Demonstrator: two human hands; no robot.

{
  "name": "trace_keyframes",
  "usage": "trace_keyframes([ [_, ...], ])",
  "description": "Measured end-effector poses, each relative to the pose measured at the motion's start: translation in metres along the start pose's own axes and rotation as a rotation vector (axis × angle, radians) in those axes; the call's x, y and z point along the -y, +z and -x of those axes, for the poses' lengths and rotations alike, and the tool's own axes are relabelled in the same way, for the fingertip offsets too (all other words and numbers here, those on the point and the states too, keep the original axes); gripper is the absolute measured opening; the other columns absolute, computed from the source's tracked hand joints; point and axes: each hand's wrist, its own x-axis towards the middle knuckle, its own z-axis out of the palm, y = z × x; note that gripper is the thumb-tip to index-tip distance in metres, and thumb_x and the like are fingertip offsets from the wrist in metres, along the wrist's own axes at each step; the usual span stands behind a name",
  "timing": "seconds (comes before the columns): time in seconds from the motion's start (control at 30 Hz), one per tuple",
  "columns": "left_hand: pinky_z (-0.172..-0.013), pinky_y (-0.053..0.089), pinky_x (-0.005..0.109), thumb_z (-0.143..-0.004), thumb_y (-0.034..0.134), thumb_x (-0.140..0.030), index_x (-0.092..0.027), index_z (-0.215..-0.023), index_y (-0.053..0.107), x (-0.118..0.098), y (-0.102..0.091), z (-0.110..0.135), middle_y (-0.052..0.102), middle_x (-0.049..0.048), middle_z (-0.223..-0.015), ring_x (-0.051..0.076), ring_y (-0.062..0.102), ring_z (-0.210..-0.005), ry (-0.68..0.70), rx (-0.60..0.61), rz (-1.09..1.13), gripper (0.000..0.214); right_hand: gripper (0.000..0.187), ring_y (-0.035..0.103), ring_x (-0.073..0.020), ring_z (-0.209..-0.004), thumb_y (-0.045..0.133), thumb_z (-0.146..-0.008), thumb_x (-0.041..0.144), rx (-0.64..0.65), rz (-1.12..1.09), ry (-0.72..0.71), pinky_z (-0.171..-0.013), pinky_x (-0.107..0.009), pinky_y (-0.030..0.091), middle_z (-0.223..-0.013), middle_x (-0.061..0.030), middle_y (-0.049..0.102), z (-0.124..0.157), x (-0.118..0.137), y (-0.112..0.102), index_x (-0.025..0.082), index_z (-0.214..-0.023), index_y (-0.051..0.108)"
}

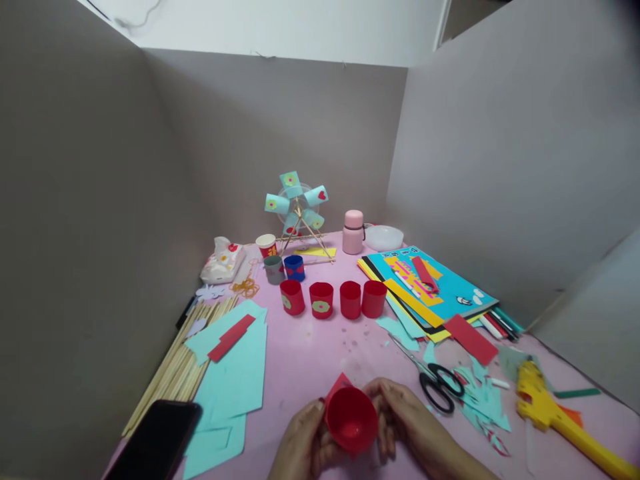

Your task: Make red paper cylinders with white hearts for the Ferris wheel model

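Observation:
Low at the front of the table, a round red paper cup [353,420] is held with its open mouth tipped toward me. My left hand [306,437] is closed on its left side, thumb near the rim and fingers beneath. Along the right side of the cup, the curled fingers of my right hand [400,417] press against it. A pointed piece of red paper [342,381] shows just behind the rim. Farther back stands a row of several red paper cups; a red cup with a green flower [321,300] is among them.
Black-handled scissors [435,381] and pale-blue scraps [483,400] lie right, near a yellow glue gun [543,400]. A phone [155,440], blue paper sheets [235,380] and wooden sticks [175,363] lie left. Behind are a paper wheel model [299,208] and a pink flask [353,235].

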Motion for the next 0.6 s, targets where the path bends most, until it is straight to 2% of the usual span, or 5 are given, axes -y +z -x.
trace_keyframes([
  [0.13,-0.049,0.043,0.017,-0.060,0.081,-0.039,-0.016,-0.067,0.065,0.007,-0.008,-0.007,0.064,-0.0034,-0.059,0.009,0.058,-0.052,-0.022,0.005,0.116,0.029,0.055,0.056,-0.0072,-0.034,0.054,-0.078,0.065,0.007,-0.051,0.002,-0.033,-0.012,0.037,-0.050,-0.0008,0.062,-0.002,-0.002,-0.003,0.010,-0.083,0.060],
  [0.3,-0.053,0.044,0.016,-0.058,0.081,-0.043,-0.015,-0.069,0.069,0.009,-0.010,-0.006,0.065,-0.0031,-0.060,0.008,0.058,-0.056,-0.020,-0.024,0.166,0.032,0.054,0.056,-0.0069,-0.035,0.054,-0.078,0.064,0.009,-0.066,0.015,-0.033,-0.012,0.036,-0.052,0.0007,0.061,-0.001,-0.001,-0.004,0.011,-0.083,0.062],
  [0.5,-0.054,0.045,0.016,-0.059,0.080,-0.041,-0.015,-0.066,0.071,0.000,0.003,0.001,0.063,-0.0024,-0.057,0.008,0.054,-0.055,0.025,-0.029,0.097,0.029,0.052,0.055,-0.0063,-0.037,0.054,-0.079,0.062,-0.009,0.009,-0.027,-0.034,-0.013,0.034,-0.054,0.0025,0.058,0.000,0.000,0.000,0.011,-0.088,0.061],
  [0.6,-0.056,0.046,0.018,-0.053,0.082,-0.045,-0.017,-0.070,0.073,-0.007,0.011,0.008,0.065,-0.0023,-0.058,0.012,0.056,-0.060,0.021,-0.076,0.060,0.034,0.051,0.053,-0.0057,-0.039,0.053,-0.080,0.062,-0.039,0.032,-0.053,-0.034,-0.014,0.033,-0.058,0.0031,0.057,0.000,0.000,0.003,0.013,-0.091,0.060],
])
